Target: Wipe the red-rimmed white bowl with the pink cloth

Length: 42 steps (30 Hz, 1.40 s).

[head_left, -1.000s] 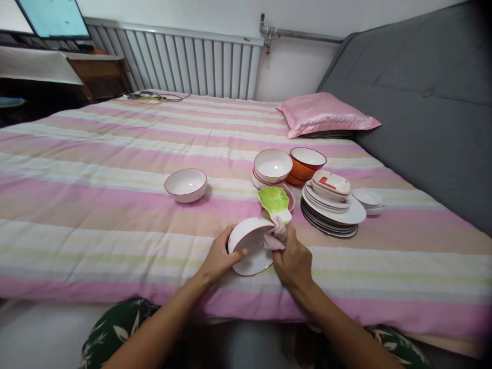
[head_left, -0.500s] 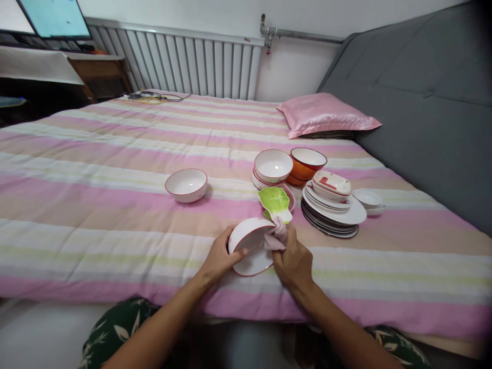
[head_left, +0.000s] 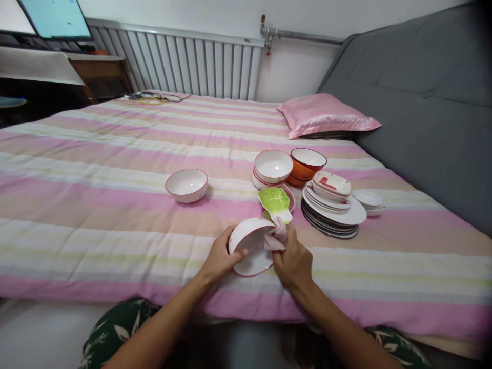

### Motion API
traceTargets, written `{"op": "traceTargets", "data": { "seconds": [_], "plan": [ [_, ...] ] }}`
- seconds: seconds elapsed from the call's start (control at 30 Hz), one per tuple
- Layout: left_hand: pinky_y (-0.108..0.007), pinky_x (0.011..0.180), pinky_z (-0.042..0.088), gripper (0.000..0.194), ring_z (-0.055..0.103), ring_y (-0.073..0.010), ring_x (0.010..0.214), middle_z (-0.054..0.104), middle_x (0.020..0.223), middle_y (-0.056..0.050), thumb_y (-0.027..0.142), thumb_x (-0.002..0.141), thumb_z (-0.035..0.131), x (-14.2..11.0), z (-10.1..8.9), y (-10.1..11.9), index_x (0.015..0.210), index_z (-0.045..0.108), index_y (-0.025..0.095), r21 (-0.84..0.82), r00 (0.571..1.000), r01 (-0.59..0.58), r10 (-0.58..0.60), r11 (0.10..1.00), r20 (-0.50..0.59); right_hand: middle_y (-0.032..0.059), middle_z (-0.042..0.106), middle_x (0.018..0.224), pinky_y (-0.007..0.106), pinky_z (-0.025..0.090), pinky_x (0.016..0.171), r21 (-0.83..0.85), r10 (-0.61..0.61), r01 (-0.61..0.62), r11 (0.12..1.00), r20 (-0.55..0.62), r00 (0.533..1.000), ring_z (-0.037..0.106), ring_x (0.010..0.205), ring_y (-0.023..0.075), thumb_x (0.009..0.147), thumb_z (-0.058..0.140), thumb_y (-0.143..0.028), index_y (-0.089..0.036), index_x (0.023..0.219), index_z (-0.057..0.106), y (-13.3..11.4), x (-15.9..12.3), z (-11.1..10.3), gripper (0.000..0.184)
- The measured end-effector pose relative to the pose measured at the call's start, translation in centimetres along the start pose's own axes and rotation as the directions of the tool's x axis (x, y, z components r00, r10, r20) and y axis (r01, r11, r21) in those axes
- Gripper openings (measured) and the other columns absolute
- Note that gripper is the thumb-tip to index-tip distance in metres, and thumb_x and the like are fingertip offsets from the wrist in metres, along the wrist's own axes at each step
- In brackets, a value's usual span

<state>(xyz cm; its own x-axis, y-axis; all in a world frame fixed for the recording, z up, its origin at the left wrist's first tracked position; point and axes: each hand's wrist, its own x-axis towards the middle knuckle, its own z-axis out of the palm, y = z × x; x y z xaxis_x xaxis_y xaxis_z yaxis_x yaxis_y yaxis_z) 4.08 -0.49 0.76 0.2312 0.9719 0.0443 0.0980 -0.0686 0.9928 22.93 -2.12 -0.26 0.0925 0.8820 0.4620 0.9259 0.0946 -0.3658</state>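
Observation:
A white bowl with a red rim (head_left: 251,256) is tilted on its side near the bed's front edge. My left hand (head_left: 223,253) grips its left side, thumb inside and fingers behind the wall. In my right hand (head_left: 295,259) is a pale pink cloth (head_left: 277,236), pressed over the bowl's right rim. Just behind the bowl lies a green leaf-shaped dish (head_left: 275,200), on top of a pink bowl (head_left: 288,193). A second white bowl with a red rim (head_left: 187,185) stands upright by itself to the left.
Stacked white bowls (head_left: 272,166) and orange bowls (head_left: 307,164) stand behind. To the right are piled plates (head_left: 355,212) topped by rectangular dishes (head_left: 332,183), then small white dishes (head_left: 368,199). A pink pillow (head_left: 328,114) and cables (head_left: 154,96) lie farther back on the striped bed.

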Motion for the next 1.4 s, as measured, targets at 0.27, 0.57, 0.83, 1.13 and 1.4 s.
{"op": "traceTargets", "data": {
  "seconds": [0.27,0.57,0.83,1.13,1.4],
  "plan": [
    [-0.038,0.091,0.044,0.057,0.055,-0.0284,0.107,0.060,0.117,-0.011,0.032,0.067,0.065,0.00,-0.02,0.10,0.119,0.051,0.015,0.010,1.000,-0.008,0.008,1.000,-0.001,0.0043,0.065,0.064,0.026,0.031,0.047,-0.012,-0.004,0.004,1.000,-0.004,1.000,0.060,0.053,0.0228,0.073,0.042,-0.023,-0.017,0.093,0.047,0.08,-0.02,0.09,0.022],
    [-0.038,0.087,0.046,0.058,0.056,-0.0288,0.105,0.061,0.117,-0.012,0.035,0.066,0.066,-0.02,0.04,0.15,0.119,0.051,0.014,0.005,1.000,0.018,-0.018,1.000,-0.007,0.0036,0.064,0.061,0.026,0.031,0.046,-0.030,-0.010,0.010,1.000,-0.017,1.000,0.060,0.052,0.0227,0.072,0.042,-0.023,-0.018,0.090,0.046,0.08,-0.05,0.15,0.019],
    [-0.039,0.089,0.045,0.057,0.056,-0.0287,0.106,0.061,0.116,-0.011,0.034,0.067,0.066,-0.02,0.02,-0.09,0.119,0.051,0.015,0.006,1.000,0.008,-0.008,1.000,-0.008,0.0045,0.064,0.063,0.026,0.032,0.047,-0.014,-0.007,0.007,1.000,0.001,1.000,0.059,0.053,0.0224,0.072,0.042,-0.023,-0.017,0.095,0.048,0.16,-0.07,0.19,0.024],
    [-0.036,0.086,0.046,0.058,0.056,-0.0281,0.104,0.061,0.116,-0.011,0.036,0.066,0.066,-0.04,0.09,0.33,0.118,0.051,0.014,0.012,1.000,0.022,-0.022,1.000,-0.010,0.0043,0.065,0.064,0.026,0.033,0.047,-0.006,-0.017,0.017,1.000,-0.011,1.000,0.060,0.053,0.0226,0.073,0.042,-0.024,-0.017,0.095,0.047,0.18,-0.10,0.29,0.024],
    [-0.039,0.087,0.045,0.055,0.057,-0.0293,0.103,0.061,0.115,-0.012,0.034,0.067,0.066,-0.02,0.11,0.13,0.117,0.052,0.015,-0.004,1.000,0.002,-0.002,1.000,-0.013,0.0046,0.065,0.064,0.026,0.034,0.048,-0.001,-0.009,0.009,1.000,-0.002,1.000,0.061,0.054,0.0229,0.075,0.043,-0.026,-0.017,0.091,0.047,0.17,-0.12,0.29,0.019]
  ]
}}
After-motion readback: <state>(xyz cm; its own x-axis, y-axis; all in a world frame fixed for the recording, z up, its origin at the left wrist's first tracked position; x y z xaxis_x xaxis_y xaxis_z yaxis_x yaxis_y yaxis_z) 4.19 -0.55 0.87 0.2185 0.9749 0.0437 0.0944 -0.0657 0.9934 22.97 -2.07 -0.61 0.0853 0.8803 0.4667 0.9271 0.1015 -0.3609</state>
